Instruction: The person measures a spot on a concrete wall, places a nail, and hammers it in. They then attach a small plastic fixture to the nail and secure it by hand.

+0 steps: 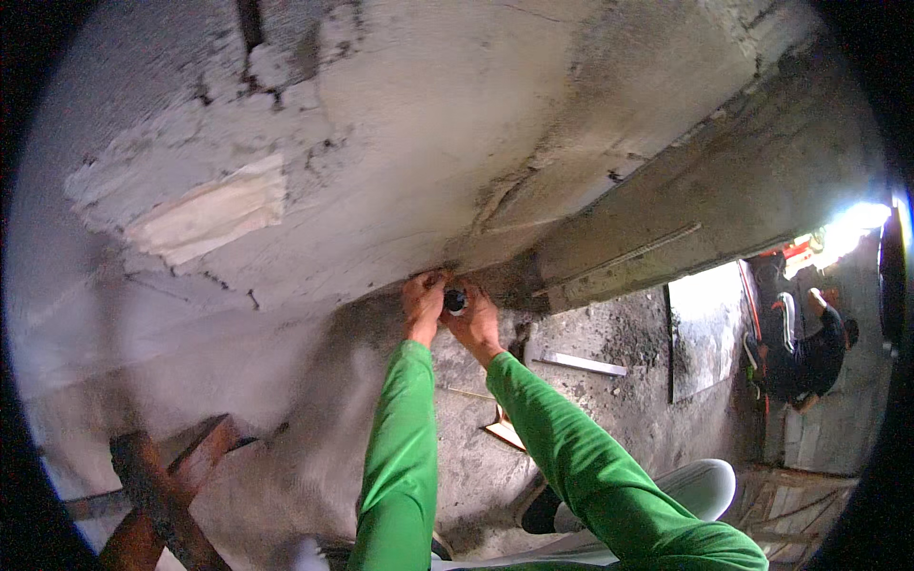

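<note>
Both my arms, in green sleeves, reach forward to the foot of a rough plastered wall [457, 143]. Between my hands is a small round object [455, 302], dark with a pale edge; its kind I cannot make out. My right hand [473, 319] curls its fingers round the object's near and right side. On its left side my left hand [424, 303] is closed, fingers bent in toward the wall. Whether the left fingers grip the object or something behind it is hidden.
A metal square [581, 363] lies on the dusty floor right of my hands. Nearer is a small open box-like thing [505, 428]. Crossed wooden beams [157, 485] stand at lower left. A pale board [705, 333] lies at right; beyond it a person in dark clothes [809, 357] crouches.
</note>
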`<state>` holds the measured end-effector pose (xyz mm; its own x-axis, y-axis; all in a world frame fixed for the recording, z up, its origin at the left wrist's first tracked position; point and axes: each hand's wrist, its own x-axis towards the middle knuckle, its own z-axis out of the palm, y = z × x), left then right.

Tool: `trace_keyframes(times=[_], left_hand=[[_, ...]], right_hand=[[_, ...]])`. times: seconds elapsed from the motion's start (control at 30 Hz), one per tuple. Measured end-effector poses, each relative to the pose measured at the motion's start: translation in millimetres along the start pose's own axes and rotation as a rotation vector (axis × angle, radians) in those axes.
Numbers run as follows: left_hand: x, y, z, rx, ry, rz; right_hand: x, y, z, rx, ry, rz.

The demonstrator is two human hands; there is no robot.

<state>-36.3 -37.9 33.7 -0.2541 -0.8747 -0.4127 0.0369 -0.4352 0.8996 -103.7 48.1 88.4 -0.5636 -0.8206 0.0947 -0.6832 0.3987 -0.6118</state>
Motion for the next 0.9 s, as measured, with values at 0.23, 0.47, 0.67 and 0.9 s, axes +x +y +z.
trace_keyframes(times=[0.23, 0.47, 0.67, 0.9], left_hand=[[-9.4, 16.0, -0.3, 0.372, 0.175, 0.174], [-30.9, 50.9, 3.2, 0.607, 0.154, 0.16], [-36.3, 54.8, 4.4, 0.274, 0.088, 0.054], [-30.4, 44.4, 3.5, 0.183, 0.053, 0.05]], right_hand=[[0.8, -11.8, -1.1, 0.095, -0.091, 0.204], [2.7, -8.7, -3.1, 0.038, -0.075, 0.219], [0.8, -8.8, -14.3, 0.078, -0.077, 0.179], [-1.1, 1.5, -11.3, 0.104, -0.032, 0.142]])
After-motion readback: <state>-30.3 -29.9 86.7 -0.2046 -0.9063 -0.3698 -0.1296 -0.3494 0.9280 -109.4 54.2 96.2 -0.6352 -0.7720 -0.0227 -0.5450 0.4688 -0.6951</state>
